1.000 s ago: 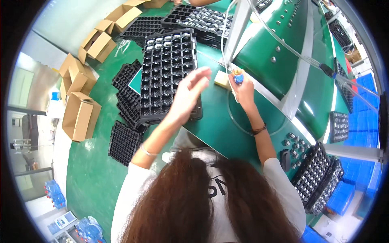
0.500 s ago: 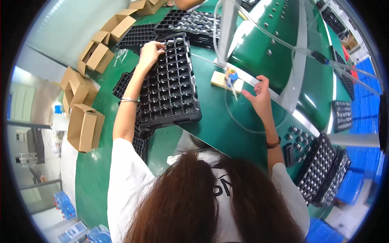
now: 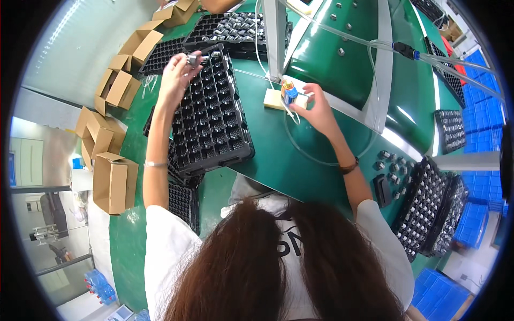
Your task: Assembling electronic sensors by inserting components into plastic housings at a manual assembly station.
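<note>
My left hand [image 3: 175, 77] pinches a small silvery metal part [image 3: 191, 60] above the far left corner of a black compartment tray [image 3: 214, 115]. A few metal parts sit in that tray's far row; most of its other compartments show none. My right hand [image 3: 318, 109] has its thumb and fingers spread beside a small blue-and-orange piece with a pale narrow tip [image 3: 289, 95]. The piece is on a pale yellow block [image 3: 273, 99]. Whether my fingertips touch it is hard to make out.
A conveyor with a green belt [image 3: 342, 72] carries scattered metal parts beyond a grey post [image 3: 274, 43]. Clear tubing [image 3: 375, 80] loops over the table. Trays of metal parts [image 3: 425, 206] stand at right, with loose parts beside them. Cardboard boxes [image 3: 115, 182] line the left.
My left hand has lifted off the tray and now shows a metal part in its fingers. My right hand has come closer to the blue-and-orange piece. The whole view has shifted slightly.
</note>
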Demonstrator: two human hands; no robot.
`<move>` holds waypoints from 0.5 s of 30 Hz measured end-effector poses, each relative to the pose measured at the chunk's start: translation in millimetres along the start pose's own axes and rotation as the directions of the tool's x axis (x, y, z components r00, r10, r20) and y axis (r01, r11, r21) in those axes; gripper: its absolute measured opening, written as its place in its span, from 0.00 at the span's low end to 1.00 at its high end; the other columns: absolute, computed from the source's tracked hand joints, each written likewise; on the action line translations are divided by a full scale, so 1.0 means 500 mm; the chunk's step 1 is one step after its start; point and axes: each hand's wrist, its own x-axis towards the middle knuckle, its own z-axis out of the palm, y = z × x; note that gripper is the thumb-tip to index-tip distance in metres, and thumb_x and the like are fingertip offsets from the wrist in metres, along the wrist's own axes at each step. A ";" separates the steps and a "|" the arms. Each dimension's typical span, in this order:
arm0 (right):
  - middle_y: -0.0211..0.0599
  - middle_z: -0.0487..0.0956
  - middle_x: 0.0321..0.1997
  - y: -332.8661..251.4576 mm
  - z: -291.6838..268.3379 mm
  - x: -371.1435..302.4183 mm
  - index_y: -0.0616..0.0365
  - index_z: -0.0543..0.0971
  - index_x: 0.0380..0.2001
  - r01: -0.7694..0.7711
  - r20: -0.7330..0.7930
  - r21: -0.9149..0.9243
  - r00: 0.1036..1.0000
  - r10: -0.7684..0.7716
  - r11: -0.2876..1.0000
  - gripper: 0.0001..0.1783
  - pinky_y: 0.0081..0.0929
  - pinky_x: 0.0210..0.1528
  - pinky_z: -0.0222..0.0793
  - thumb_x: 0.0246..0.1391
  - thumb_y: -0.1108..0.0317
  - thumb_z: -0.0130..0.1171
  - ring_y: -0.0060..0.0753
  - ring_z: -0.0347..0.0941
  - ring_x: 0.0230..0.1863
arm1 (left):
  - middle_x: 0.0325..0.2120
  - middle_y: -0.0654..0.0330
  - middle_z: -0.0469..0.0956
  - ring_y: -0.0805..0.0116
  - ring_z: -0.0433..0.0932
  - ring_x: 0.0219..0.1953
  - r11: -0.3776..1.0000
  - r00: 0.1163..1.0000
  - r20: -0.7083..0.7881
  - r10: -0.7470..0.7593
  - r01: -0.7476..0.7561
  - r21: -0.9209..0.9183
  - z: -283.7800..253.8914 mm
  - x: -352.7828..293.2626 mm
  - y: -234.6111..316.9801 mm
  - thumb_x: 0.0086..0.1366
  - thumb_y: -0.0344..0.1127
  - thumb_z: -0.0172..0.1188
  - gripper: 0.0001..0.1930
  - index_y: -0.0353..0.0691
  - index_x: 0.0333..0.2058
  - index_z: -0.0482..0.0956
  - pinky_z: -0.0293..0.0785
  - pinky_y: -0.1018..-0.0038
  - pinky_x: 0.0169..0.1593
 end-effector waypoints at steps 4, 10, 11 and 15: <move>0.42 0.73 0.36 -0.010 0.067 0.037 0.58 0.67 0.42 0.051 -0.080 -0.164 0.995 -0.065 0.985 0.28 0.31 0.39 0.68 0.41 0.61 0.69 0.38 0.72 0.36 | 0.40 0.48 0.74 0.66 0.75 0.40 0.740 0.926 0.142 -0.350 0.366 -0.565 0.114 -0.150 0.027 0.69 0.35 0.44 0.10 0.34 0.39 0.67 0.76 0.72 0.47; 0.42 0.77 0.29 0.096 0.049 0.096 0.59 0.72 0.37 -0.015 -0.252 -0.198 0.967 -0.036 0.980 0.17 0.28 0.34 0.69 0.48 0.61 0.63 0.38 0.76 0.31 | 0.40 0.55 0.73 0.70 0.70 0.43 0.581 0.800 0.352 -0.485 0.596 -0.554 0.296 -0.317 -0.013 0.70 0.42 0.42 0.19 0.32 0.47 0.68 0.68 0.78 0.53; 0.42 0.78 0.29 0.100 0.027 0.117 0.58 0.72 0.36 -0.030 -0.298 -0.174 0.954 -0.023 0.984 0.16 0.28 0.34 0.69 0.48 0.61 0.62 0.38 0.76 0.30 | 0.41 0.55 0.72 0.70 0.70 0.44 0.576 0.805 0.348 -0.480 0.588 -0.567 0.314 -0.330 -0.021 0.70 0.42 0.42 0.19 0.31 0.48 0.68 0.67 0.78 0.53; 0.42 0.78 0.28 0.172 -0.092 0.197 0.56 0.73 0.35 -0.080 -0.459 -0.234 0.888 -0.038 0.969 0.16 0.30 0.33 0.70 0.49 0.58 0.61 0.40 0.76 0.29 | 0.41 0.59 0.72 0.74 0.69 0.46 0.573 0.810 0.417 -0.412 0.586 -0.573 0.364 -0.336 -0.070 0.70 0.38 0.43 0.19 0.31 0.54 0.65 0.66 0.78 0.54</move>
